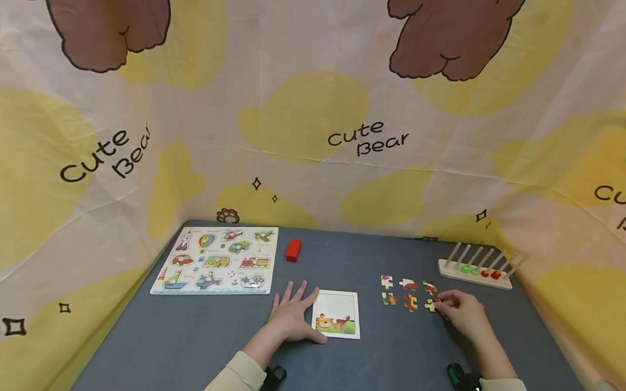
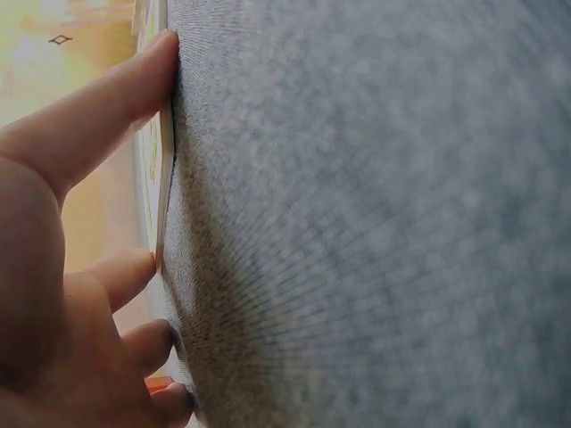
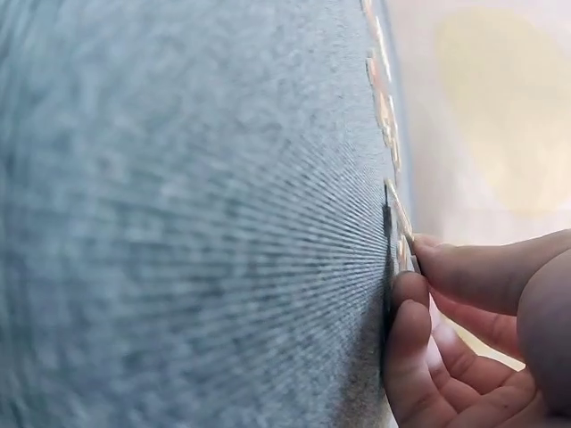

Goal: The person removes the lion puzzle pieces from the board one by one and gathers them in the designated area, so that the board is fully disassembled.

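Note:
A square white puzzle tray (image 1: pixel 340 303) lies at the table's middle, with joined pieces showing an animal's face and grass along its bottom. My left hand (image 1: pixel 290 318) is spread at the tray's left side, thumb at the lower left corner and index finger at the upper left. In the left wrist view, thumb (image 2: pixel 107 111) and index fingertip touch its edge. My right hand (image 1: pixel 461 313) pinches a jigsaw piece (image 1: pixel 430 305) between thumb and finger; the right wrist view shows this piece (image 3: pixel 400 209) tilted up. Several loose jigsaw pieces (image 1: pixel 410 302) lie in two rows beside it.
A vehicle picture board (image 1: pixel 216 287) lies at the back left. Near it stands a red block (image 1: pixel 293 250). At the back right is a wooden peg rack (image 1: pixel 475 275) with green and red beads. A printed cloth (image 1: pixel 305 114) hangs round the grey table (image 1: pixel 379 364).

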### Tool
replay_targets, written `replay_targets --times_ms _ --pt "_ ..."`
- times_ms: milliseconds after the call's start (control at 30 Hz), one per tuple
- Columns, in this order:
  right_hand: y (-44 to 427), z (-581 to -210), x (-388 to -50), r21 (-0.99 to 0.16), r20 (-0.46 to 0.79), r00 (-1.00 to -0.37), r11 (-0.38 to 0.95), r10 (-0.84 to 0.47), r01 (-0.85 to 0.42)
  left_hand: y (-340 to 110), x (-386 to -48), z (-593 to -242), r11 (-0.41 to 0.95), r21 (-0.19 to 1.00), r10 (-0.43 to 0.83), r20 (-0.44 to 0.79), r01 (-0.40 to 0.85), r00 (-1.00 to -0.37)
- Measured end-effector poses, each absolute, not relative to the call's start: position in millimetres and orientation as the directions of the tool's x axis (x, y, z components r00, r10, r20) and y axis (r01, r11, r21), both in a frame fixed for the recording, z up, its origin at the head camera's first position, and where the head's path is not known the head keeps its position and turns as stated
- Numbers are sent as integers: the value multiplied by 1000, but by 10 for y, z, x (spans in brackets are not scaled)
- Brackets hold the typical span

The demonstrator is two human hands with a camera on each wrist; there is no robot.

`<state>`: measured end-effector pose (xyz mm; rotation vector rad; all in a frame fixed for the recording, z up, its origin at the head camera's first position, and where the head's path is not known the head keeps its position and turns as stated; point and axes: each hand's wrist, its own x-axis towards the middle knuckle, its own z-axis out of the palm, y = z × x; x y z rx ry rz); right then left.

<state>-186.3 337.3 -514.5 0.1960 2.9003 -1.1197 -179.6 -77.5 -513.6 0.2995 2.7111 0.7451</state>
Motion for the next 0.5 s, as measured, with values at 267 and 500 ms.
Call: replay_targets --times_ms 267,500 --pt "3362 -5124 -1858 -565 -11 -989 815 145 126 -772 -1785 -5136 841 527 278 -236 118 -931" --pt "3354 -5041 -1886 -600 -2 -990 792 138 111 -776 -1786 -5139 842 523 288 -229 132 -930"
